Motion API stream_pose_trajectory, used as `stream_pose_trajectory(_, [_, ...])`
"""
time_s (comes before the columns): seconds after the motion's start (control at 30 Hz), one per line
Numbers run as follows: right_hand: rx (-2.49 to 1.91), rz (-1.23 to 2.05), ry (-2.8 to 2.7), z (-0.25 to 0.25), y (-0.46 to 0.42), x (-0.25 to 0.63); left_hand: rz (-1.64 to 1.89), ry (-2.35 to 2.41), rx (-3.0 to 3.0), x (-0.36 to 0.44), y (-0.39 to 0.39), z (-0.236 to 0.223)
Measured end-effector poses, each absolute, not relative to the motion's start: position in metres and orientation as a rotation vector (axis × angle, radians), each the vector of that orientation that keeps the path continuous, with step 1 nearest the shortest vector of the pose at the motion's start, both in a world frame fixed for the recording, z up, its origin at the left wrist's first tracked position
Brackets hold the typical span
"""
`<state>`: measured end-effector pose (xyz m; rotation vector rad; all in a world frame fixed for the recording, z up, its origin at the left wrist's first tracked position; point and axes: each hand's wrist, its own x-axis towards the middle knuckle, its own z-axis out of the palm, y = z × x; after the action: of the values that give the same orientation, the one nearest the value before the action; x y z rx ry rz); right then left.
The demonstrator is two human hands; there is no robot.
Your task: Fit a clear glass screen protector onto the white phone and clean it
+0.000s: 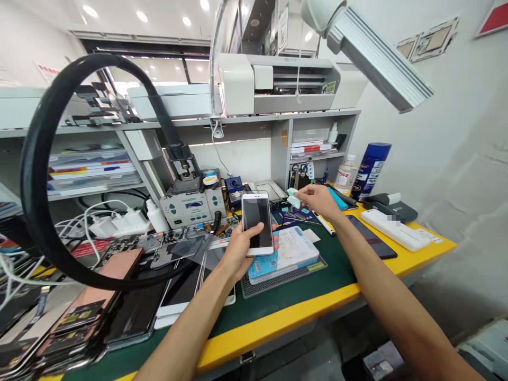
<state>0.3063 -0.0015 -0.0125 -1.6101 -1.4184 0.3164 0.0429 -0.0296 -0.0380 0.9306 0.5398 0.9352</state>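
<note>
While the left hand (240, 248) grips the phone (256, 211) near the box (297, 246) | phone's long axis runs near to far | right hand (319, 201) pinches a pale-green piece (293, 198), right of phone, apart

The phone (259, 209) partly hides the left fingers (277, 239), and a wall sign (494, 20) is cropped.
</note>
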Motion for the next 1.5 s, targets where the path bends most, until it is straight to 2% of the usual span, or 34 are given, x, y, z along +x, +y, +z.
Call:
stream_pose_trajectory(0.2, [-1.046,0.344,-1.372,-0.009,-0.02,0.247,0.936,0.549,0.894,0.047,-0.032,-0.039])
stream_pose_trajectory(0.4, [-1.056,0.231,-1.754,-0.025,-0.037,0.215,0.979,0.577,0.813,0.048,-0.028,-0.035])
stream_pose_trajectory(0.63, [-0.951,0.64,-1.826,-0.028,-0.042,0.21,1.133,0.656,0.721,0.043,-0.019,-0.034])
stream_pose_trajectory(0.93, [-0.866,0.93,-1.643,-0.031,-0.034,0.213,1.073,0.659,0.802,0.044,-0.024,-0.032])
stream_pose_trajectory(1.5, [-0.96,0.655,-1.202,-0.032,-0.015,0.231,0.86,0.633,0.819,0.054,-0.042,-0.034])
